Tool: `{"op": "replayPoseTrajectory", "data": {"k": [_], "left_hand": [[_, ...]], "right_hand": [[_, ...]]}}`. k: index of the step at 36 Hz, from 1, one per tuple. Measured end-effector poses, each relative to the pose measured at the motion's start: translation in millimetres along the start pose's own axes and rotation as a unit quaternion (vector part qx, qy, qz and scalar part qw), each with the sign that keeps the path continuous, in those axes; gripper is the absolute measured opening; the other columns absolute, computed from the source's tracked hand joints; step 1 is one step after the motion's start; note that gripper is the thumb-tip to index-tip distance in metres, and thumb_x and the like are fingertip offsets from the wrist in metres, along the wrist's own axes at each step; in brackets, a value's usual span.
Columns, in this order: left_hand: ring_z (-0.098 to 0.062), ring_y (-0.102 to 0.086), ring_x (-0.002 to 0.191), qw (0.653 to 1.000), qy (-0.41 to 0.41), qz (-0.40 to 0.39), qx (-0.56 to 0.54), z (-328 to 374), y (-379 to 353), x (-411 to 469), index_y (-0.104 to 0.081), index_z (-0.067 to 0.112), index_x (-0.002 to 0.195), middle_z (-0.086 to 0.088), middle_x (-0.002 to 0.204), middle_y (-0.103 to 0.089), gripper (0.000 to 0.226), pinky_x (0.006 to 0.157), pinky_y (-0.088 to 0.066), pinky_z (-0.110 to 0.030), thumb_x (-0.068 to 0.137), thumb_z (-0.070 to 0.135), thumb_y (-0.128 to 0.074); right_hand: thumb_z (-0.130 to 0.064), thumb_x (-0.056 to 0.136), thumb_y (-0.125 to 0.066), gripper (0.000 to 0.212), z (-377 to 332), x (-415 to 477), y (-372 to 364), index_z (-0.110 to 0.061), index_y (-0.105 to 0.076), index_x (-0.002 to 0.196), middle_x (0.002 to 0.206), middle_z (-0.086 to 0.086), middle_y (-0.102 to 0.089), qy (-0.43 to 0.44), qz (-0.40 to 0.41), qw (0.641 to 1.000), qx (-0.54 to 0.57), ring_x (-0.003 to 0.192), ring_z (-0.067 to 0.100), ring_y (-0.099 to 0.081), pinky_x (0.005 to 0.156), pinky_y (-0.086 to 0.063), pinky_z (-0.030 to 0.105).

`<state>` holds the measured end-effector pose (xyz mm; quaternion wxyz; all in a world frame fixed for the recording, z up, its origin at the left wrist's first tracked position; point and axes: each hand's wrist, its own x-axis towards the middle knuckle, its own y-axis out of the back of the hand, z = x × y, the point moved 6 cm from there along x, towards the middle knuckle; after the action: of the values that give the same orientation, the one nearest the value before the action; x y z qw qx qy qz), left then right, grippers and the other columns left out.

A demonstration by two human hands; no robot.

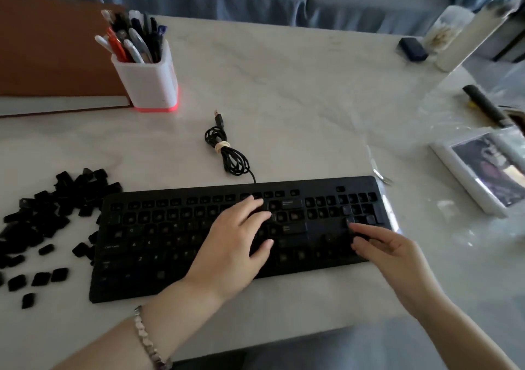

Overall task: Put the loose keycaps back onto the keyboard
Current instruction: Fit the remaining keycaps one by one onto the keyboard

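Hands spread flat on keyboard (176, 239) at frame centre — left hand (235, 244) mid-board, right hand (389, 253) by numpad, both empty — loose keycaps (48, 221) heaped at left on counter (284, 85).

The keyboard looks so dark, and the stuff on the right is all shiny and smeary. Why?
Head view: the black keyboard is dimly lit, so most key legends barely show; the clear plastic wrap on the right catches glare from the light; the wide lens bends and blurs the edges, like the white bottle; both hands stay fairly sharp.
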<state>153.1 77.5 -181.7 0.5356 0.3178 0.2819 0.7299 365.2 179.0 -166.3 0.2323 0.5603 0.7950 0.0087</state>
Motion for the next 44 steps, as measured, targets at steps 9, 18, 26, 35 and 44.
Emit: {"op": "replayPoseTrajectory", "data": {"k": [9, 18, 26, 35, 44], "left_hand": [[-0.028, -0.022, 0.137, 0.982, 0.004, -0.078, 0.172, 10, -37, 15, -0.040, 0.011, 0.137, -0.019, 0.146, -0.037, 0.082, 0.110, -0.011, -0.041, 0.076, 0.065, -0.037], [-0.031, -0.025, 0.134, 0.970, 0.042, -0.081, 0.226, 3, -35, 14, -0.035, 0.001, 0.136, -0.024, 0.141, -0.041, 0.098, 0.110, -0.014, -0.041, 0.073, 0.076, -0.032], [-0.032, -0.041, 0.132, 0.964, 0.047, -0.098, 0.241, 0, -30, 15, -0.040, -0.005, 0.134, -0.021, 0.140, -0.045, 0.102, 0.109, -0.018, -0.039, 0.082, 0.078, -0.014], [-0.030, -0.037, 0.133, 0.964, 0.044, -0.107, 0.242, -4, -30, 14, -0.039, -0.004, 0.135, -0.020, 0.142, -0.043, 0.100, 0.110, -0.020, -0.039, 0.083, 0.078, -0.011], [-0.026, -0.034, 0.134, 0.967, 0.032, -0.093, 0.234, -4, -28, 14, -0.043, -0.003, 0.134, -0.018, 0.142, -0.044, 0.099, 0.110, -0.019, -0.037, 0.074, 0.075, -0.034]], "right_hand": [[0.005, 0.069, -0.076, 0.036, 10, 15, 67, -0.029, -0.067, 0.072, 0.071, -0.017, -0.068, 0.092, 0.073, 0.980, -0.163, 0.064, 0.004, -0.063, 0.063, -0.048, 0.010], [-0.001, 0.066, -0.080, 0.042, 20, 22, 71, -0.038, -0.063, 0.075, 0.071, -0.013, -0.068, 0.142, 0.061, 0.954, -0.259, 0.072, 0.005, -0.065, 0.072, -0.050, 0.015], [0.001, 0.071, -0.076, 0.029, 13, 26, 55, -0.018, -0.074, 0.093, 0.092, -0.020, -0.059, 0.214, -0.039, 0.916, -0.336, 0.079, 0.001, -0.056, 0.074, -0.037, 0.001], [-0.001, 0.071, -0.076, 0.026, 18, 32, 53, -0.019, -0.072, 0.090, 0.096, -0.019, -0.059, 0.226, -0.054, 0.912, -0.339, 0.088, -0.003, -0.054, 0.078, -0.035, 0.001], [-0.004, 0.077, -0.073, 0.036, 15, 38, 52, -0.038, -0.060, 0.080, 0.098, -0.015, -0.051, 0.195, -0.104, 0.907, -0.358, 0.084, 0.000, -0.050, 0.076, -0.038, 0.006]]}}
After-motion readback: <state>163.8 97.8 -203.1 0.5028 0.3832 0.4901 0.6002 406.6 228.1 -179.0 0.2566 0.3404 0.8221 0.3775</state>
